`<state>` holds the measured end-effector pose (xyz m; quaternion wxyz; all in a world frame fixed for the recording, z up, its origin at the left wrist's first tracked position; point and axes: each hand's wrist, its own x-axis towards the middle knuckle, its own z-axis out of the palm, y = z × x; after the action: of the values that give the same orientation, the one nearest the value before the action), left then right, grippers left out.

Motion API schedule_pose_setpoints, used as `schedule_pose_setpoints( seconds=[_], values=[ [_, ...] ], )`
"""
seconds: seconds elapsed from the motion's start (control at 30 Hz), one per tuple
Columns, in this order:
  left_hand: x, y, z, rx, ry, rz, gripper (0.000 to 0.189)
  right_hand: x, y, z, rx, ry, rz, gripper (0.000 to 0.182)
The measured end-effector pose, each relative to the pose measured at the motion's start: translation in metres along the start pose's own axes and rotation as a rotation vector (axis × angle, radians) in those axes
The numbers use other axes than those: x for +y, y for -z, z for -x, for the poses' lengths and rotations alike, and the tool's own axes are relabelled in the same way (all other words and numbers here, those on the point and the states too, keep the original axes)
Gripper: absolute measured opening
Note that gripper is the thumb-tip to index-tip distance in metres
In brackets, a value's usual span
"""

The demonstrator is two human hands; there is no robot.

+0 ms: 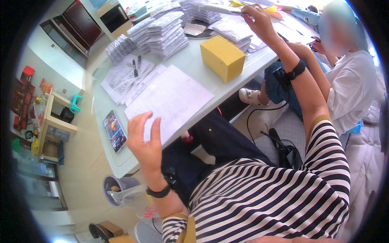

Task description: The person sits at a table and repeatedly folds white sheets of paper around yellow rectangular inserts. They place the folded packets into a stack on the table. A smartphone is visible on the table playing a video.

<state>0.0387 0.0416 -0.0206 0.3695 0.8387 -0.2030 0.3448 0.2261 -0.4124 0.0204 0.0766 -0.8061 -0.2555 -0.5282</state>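
Note:
My left hand (pixel 145 142) is held over the near corner of a large white sheet of paper (pixel 173 97), its thumb and fingers apart and nothing between them. At the far side of the table, my right hand (pixel 259 22) is stretched out with its fingertips on the end of a flat paper packet (pixel 223 9). A yellow block-shaped stack (pixel 223 57) stands at the table edge, between the two hands. Beyond the white sheet lie printed papers (pixel 121 82) with two pens (pixel 136 66) on top. Left of my left hand rests a smartphone (pixel 115 130) with its screen lit.
Tall stacks of wrapped paper packets (pixel 165 36) crowd the back of the white table (pixel 112 162). Another person (pixel 349 73) in a white top sits close on the right. A waste bin (pixel 111 191) stands below the table corner. A black cable (pixel 250 118) hangs near the seat.

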Motion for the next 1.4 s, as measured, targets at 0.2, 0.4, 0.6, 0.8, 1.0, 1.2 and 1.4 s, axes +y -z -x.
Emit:
schedule_pose_setpoints(
  seconds=[0.2,0.4,0.6,0.8,1.0,1.2,1.4],
  values=[
    [-0.005,-0.028,0.014,-0.035,0.011,0.032,0.012,0.015,-0.028,0.032,-0.276,0.054,0.278,0.013],
    [0.032,-0.090,-0.006,-0.089,0.131,0.306,0.016,-0.026,-0.011,0.050,-0.232,-0.120,0.148,0.027],
    [0.050,-0.168,-0.033,-0.059,0.118,0.392,0.025,-0.105,0.023,0.066,0.002,-0.439,-0.431,0.033],
    [0.056,-0.197,-0.041,-0.056,0.093,0.328,0.021,-0.139,0.025,0.084,-0.045,-0.636,-0.715,0.035],
    [0.057,-0.205,-0.040,-0.056,0.143,0.336,0.015,-0.140,0.024,0.087,-0.027,-0.646,-0.773,0.036],
    [0.058,-0.208,-0.038,-0.014,0.163,0.376,0.014,-0.137,0.021,0.092,-0.012,-0.639,-0.814,0.036],
    [0.058,-0.207,-0.039,-0.022,0.132,0.356,0.013,-0.135,0.019,0.094,-0.014,-0.624,-0.794,0.036]
  ],
)
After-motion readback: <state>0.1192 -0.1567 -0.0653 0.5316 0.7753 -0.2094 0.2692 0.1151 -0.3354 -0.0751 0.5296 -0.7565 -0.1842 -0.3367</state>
